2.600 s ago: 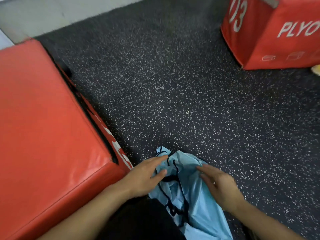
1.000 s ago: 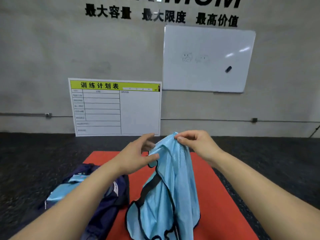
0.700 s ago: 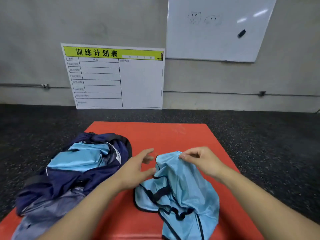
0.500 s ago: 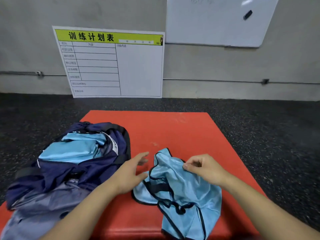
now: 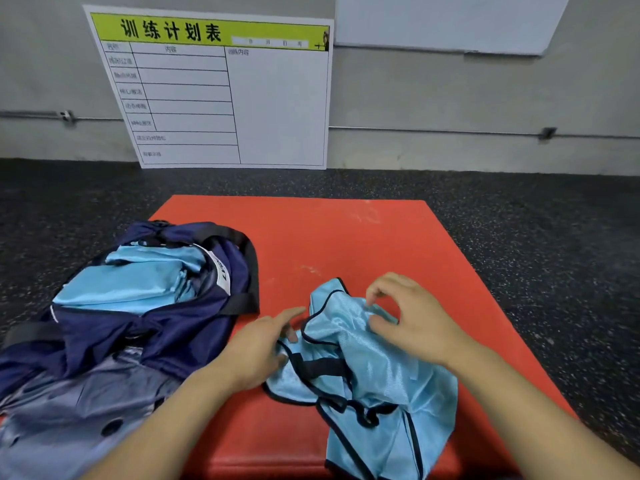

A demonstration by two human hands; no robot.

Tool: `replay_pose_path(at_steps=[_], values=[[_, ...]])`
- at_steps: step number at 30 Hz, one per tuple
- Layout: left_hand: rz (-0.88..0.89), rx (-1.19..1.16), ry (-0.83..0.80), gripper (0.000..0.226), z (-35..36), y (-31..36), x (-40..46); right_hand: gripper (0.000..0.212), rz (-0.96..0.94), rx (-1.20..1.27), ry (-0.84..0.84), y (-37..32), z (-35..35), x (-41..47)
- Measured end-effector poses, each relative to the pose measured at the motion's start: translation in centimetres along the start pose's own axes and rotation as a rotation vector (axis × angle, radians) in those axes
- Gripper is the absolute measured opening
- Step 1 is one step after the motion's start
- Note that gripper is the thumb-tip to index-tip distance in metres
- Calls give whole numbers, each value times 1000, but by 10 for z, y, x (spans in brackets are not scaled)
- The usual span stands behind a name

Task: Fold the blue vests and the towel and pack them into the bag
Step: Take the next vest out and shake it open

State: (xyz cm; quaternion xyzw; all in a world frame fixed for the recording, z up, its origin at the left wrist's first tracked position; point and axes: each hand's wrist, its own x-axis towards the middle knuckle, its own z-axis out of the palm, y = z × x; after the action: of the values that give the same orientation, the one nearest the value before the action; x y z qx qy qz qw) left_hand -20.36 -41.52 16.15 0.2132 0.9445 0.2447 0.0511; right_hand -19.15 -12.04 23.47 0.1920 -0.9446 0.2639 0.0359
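While the left hand touches the vest, the right hand seemingly hovers.

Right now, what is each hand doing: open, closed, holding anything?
Left hand: open, fingers straight, touching the edge of the crumpled blue vest.
Right hand: fingers curled above the vest; whether its grip holds fabric cannot be told.

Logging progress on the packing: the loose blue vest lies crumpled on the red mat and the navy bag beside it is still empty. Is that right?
Not quite. The head view shows the navy bag already holds folded blue vests. The rest stands: the loose blue vest lies crumpled on the red mat, beside the bag.
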Motion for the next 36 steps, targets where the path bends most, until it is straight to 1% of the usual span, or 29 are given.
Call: replay_pose_path(at_steps=[3,5,8,10,12,15,18,22,25,28,30,32,34,36], values=[[6,-43,20,88,1,-6,0,29,-157,35,-70,-29,16,3],[28,-89,51,83,2,-9,0,36,-221,-9,-149,-41,33,4],[38,-215,139,71,-3,-6,-3,45,-217,-155,-185,-50,57,5],[32,-309,215,67,-10,1,-4,48,-186,-213,-153,-55,68,7],[48,-386,255,63,-18,9,-5,47,-145,-214,-79,-61,72,9],[69,-437,264,62,-27,15,-6,50,-50,-169,39,-68,78,12],[62,-442,254,65,-29,16,-8,47,-10,-220,74,-68,87,13],[52,-425,234,66,-26,15,-9,39,-9,-251,60,-68,91,13],[41,-435,228,66,-26,14,-9,35,-63,-186,76,-73,91,12],[34,-436,256,66,-28,12,-10,29,-107,-99,68,-80,88,11],[24,-429,280,66,-29,10,-10,22,-139,-56,33,-83,84,9],[17,-436,293,65,-30,8,-10,17,-165,-14,-42,-83,84,9],[16,-446,292,65,-30,7,-10,25,-186,-46,-107,-80,87,10],[19,-441,286,65,-29,7,-10,34,-190,-141,-115,-77,93,9]])
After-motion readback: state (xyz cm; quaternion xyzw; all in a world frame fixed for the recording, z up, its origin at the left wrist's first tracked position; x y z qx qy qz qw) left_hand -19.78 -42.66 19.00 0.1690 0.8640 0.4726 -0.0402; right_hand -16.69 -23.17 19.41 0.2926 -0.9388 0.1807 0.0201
